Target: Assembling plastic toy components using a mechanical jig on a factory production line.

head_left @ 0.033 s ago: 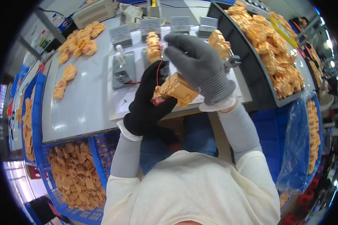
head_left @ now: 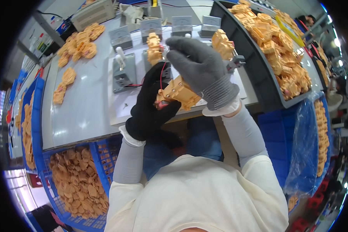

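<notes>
In the head view the left hand grips an orange block over the board's near edge; the right hand's fingers curl near the red wire, pinching or not I can't tell. A tug could part the wire; slack fingers could drop the block. The far meters' print is unreadable.

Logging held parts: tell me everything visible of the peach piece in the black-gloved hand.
The peach piece is blocky and notched, looks like moulded plastic, and has small shiny dots on its upper face. Tilted, it is held at the near edge of the white board by the black-gloved left hand, whose thumb lies across its left end. A red bit shows there, and a red wire rises near that end. The grey-gloved right hand is close; contact is unclear.
</notes>
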Demonstrator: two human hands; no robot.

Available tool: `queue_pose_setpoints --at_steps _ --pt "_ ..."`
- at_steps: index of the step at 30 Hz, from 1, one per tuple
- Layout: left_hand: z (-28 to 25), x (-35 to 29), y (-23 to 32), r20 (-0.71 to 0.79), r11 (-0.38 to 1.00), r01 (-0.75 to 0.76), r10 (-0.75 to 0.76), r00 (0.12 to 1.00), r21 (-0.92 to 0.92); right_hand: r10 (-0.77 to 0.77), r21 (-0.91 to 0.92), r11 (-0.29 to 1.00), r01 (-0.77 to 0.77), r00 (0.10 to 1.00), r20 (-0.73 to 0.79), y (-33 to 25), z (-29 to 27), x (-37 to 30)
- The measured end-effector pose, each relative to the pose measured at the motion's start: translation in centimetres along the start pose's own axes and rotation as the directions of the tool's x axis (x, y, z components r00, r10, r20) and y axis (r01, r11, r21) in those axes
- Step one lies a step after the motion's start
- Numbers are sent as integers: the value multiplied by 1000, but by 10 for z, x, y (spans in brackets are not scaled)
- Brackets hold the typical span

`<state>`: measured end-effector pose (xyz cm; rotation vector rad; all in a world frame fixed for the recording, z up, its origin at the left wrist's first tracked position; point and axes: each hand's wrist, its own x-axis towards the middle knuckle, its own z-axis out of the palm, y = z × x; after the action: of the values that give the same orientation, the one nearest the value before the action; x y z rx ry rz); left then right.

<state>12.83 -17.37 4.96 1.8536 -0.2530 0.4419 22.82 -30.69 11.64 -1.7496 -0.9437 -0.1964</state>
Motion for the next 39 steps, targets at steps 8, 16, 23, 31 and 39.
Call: queue_pose_setpoints --at_steps 8,16,23,31,39 --pt "1 -4 -16 -28 976 -118 115 993 -181 161 -270 960 -68 926 341 -1 2 39" --pt "0 -10 -20 -50 971 -50 40 998 -233 181 -611 761 215 835 520 17 41 75" --pt "4 1 -5 -42 987 3 -10 999 -161 29 -98 994 -47 983 -180 26 -92 138" --pt "14 0 -8 -374 984 35 -99 922 -175 -276 -779 568 -266 830 -485 243 -276 198" --pt "16 -15 -13 -524 1000 19 -6 852 19 448 -949 -191 -252 838 -312 293 -279 203"
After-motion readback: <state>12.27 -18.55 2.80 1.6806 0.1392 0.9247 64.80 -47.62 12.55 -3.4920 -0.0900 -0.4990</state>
